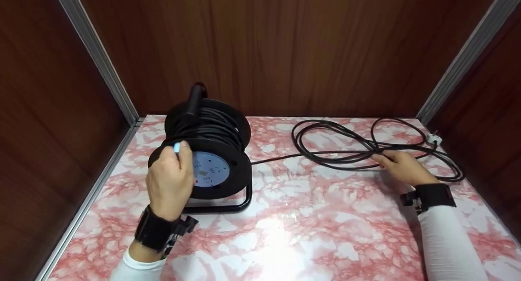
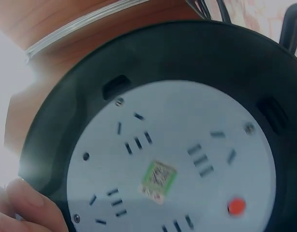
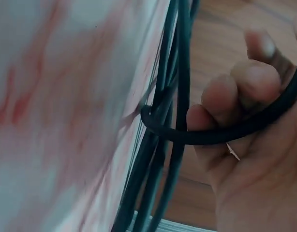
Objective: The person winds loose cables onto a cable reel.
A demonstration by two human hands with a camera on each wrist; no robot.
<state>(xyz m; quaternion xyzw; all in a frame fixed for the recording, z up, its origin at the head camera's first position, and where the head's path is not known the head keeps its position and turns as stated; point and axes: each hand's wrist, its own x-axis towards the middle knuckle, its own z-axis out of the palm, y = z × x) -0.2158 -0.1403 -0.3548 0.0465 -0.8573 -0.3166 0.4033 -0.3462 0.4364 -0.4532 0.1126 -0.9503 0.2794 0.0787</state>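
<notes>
A black cable reel (image 1: pixel 241 167) stands upright at the left on its tube frame, cable wound round its drum. Its pale blue socket face (image 1: pixel 217 169) has slots and a red button (image 2: pixel 236 207). My left hand (image 1: pixel 169 179) is curled round a light blue knob (image 1: pixel 176 147) at the reel's front; most of the knob is hidden by the fingers. On the right, loose black cable (image 1: pixel 325 164) lies in loops. My right hand (image 1: pixel 403 167) holds a strand of it, which crosses the curled fingers (image 3: pixel 221 96) in the right wrist view.
A white plug (image 1: pixel 434 140) lies at the far right by the side wall. One length of cable runs from the reel to the loops. Brown wood-grain panels (image 1: pixel 309 53) enclose the red-and-white marbled table (image 1: pixel 285 232) at the back and sides.
</notes>
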